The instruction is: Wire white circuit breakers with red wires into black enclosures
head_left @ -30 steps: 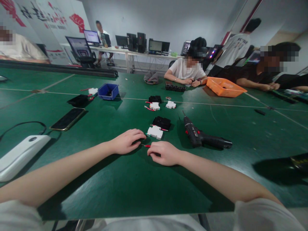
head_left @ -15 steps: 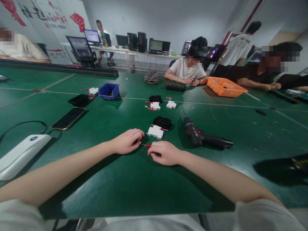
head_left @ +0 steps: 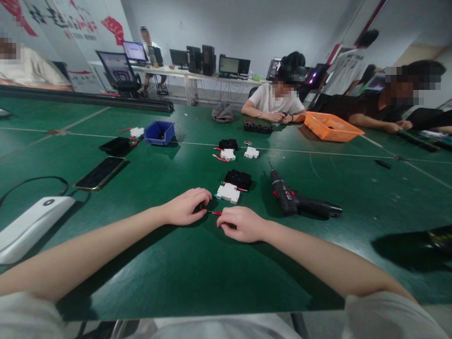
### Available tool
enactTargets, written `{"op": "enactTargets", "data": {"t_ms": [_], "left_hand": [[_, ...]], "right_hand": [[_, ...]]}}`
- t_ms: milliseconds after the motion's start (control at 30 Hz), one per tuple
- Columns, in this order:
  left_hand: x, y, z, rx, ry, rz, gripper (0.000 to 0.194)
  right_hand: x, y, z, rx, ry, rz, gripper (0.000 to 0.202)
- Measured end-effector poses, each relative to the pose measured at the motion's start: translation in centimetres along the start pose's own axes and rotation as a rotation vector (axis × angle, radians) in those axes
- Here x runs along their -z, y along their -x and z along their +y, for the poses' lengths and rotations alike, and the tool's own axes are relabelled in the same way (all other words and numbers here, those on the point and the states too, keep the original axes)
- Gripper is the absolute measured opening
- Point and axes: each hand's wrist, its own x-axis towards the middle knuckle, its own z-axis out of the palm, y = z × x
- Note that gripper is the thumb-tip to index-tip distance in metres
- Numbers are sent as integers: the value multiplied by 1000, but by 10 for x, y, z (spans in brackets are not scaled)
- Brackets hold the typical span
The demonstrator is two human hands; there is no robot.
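Lead (head_left: 218, 213), slim, red, metal-tipped; right hand (head_left: 240, 224) pinches at nine o'clock. Likely light, bendable: grasp red part. Left hand (head_left: 188, 206): grip I cannot tell.

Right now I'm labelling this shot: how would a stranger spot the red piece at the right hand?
On the green table, find the drill. Left of it is the right hand, with the red piece poking out toward the left hand. Red wires elsewhere lie by white modules; this alone pokes from a hand.
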Motion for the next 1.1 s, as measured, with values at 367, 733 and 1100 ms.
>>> {"op": "enactTargets", "data": {"t_ms": [367,733,1100], "left_hand": [[11,-7,-23,128,376,-52,21],[17,-6,-21,50,267,-167,12],[17,-6,-20,17,255,-203,16]], "right_hand": [[0,1,1,7,13,-3,16],[0,0,0,3,2,-1,16],[0,0,0,3,6,2,16]]}}
